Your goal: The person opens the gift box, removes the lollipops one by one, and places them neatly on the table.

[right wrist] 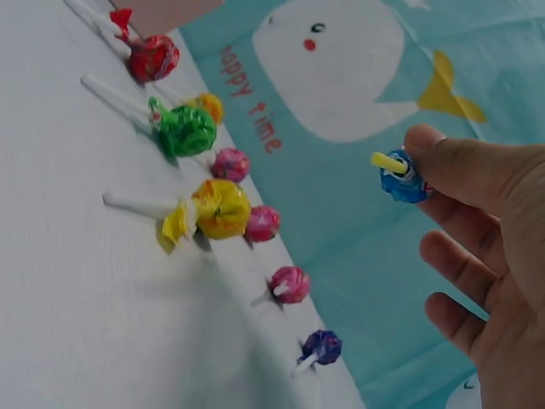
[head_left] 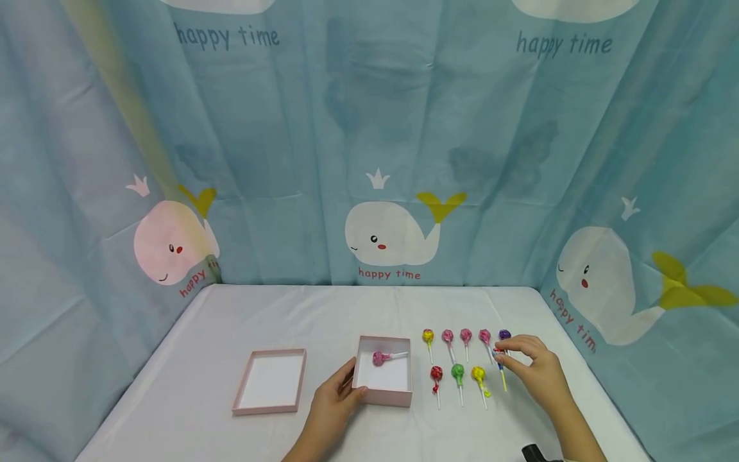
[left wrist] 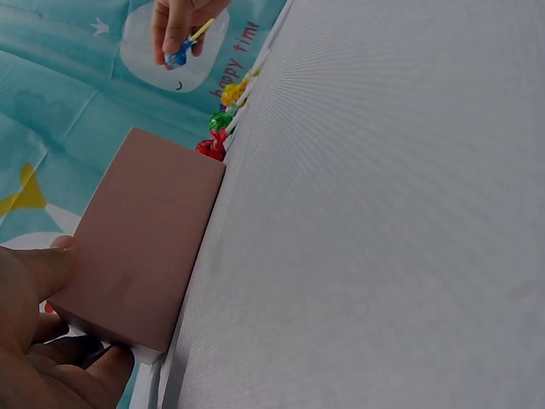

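Pinched between the thumb and forefinger of my right hand (head_left: 537, 372) is a blue lollipop (right wrist: 400, 183) with a yellow stick, held above the table at the right end of the laid-out lollipops. My left hand (head_left: 333, 401) grips the pink open box (head_left: 388, 397) by its left front corner, thumb on the front wall. One pink lollipop (head_left: 378, 359) lies on its side inside the box. Right of the box, the front row has a red lollipop (right wrist: 155, 58), a green lollipop (right wrist: 186, 130) and a yellow lollipop (right wrist: 223, 209).
Behind them, the back row holds another yellow lollipop (head_left: 428, 335), several pink lollipops (head_left: 466, 334) and a purple lollipop (right wrist: 324, 347). A pink-rimmed lid (head_left: 300, 382) lies left of the box. The white table (head_left: 190, 385) meets a blue whale-print curtain (head_left: 277, 244).
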Tool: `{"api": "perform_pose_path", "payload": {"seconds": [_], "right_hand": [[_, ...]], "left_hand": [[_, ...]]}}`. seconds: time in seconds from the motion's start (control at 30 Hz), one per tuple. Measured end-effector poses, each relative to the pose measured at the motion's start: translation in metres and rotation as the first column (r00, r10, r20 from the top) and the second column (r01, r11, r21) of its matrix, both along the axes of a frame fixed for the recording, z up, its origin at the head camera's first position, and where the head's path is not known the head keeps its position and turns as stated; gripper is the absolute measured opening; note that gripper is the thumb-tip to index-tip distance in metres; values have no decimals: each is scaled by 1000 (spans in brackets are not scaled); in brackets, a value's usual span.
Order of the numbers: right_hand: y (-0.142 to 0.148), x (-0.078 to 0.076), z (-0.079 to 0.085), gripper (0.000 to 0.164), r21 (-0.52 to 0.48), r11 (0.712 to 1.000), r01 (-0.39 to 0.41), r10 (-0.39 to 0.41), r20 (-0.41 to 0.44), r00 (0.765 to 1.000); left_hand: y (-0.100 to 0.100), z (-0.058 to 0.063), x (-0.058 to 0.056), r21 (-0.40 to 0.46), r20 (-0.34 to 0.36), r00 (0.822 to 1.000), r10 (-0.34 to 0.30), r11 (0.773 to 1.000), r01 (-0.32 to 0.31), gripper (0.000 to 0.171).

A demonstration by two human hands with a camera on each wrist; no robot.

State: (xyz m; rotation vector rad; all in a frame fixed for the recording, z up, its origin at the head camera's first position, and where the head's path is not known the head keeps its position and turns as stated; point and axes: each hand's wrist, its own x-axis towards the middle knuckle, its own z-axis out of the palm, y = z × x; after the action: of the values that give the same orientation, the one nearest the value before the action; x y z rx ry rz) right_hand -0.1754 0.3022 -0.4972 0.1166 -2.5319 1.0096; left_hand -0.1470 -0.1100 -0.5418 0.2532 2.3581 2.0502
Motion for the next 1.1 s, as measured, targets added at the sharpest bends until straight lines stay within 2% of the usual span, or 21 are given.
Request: {"api": "perform_pose_path", "payload": {"seconds": [0.23,0.7,1.1], "right_hand": [[8,-1,-12,25,3,1000,8,-9,70,998],[12,-8,-29,21,1,1000,-19,18,227,974],[10,-11,-43,20,35,999,-21,9,292,956]], "left_hand": [[-1,1,1,-33,-3,1000,-2,999,2,72],[0,3,2,-31,3,1000,5,1000,-5,70],[0,0,2,-43,2,1000,3,999,-3,70]]}}
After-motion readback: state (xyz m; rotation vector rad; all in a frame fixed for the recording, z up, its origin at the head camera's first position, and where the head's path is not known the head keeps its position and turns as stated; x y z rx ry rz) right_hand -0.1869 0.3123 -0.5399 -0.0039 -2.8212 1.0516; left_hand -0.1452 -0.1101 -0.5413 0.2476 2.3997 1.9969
